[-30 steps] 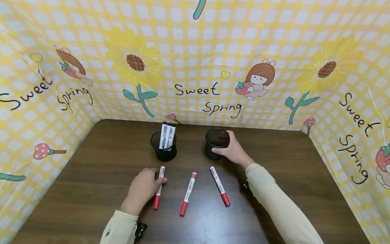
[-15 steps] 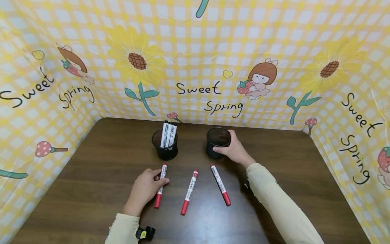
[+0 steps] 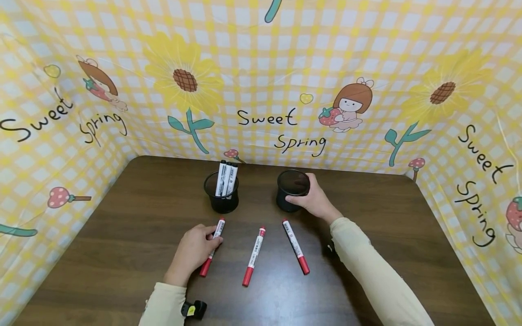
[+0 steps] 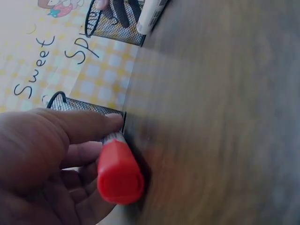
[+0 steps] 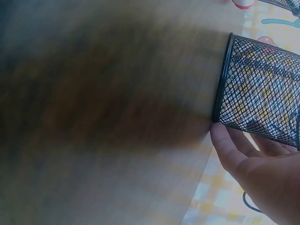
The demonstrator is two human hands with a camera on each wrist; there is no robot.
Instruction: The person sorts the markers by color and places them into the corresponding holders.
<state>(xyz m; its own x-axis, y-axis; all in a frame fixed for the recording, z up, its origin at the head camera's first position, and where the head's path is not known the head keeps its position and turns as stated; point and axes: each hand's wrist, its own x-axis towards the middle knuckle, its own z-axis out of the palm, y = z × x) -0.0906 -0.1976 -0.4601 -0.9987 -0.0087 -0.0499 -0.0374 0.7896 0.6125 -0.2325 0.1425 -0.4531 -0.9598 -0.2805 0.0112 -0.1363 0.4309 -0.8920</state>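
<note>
My left hand pinches a red-capped white marker between thumb and fingers, low over the table; the left wrist view shows its red cap end-on. At the back right, my right hand grips the side of a black mesh pen cup, which stands upright. Its mesh wall shows in the right wrist view, with the thumb along its side. Two more red markers lie on the table: a middle marker and a right marker.
Left of the gripped cup stands a second mesh pen cup with several black-capped markers upright in it. The brown wooden table ends at a yellow checked cloth at the back and both sides.
The left marker's red cap end has swung to the left, between the left thumb and fingers. My right hand stays on its cup, and the other markers lie as before.
</note>
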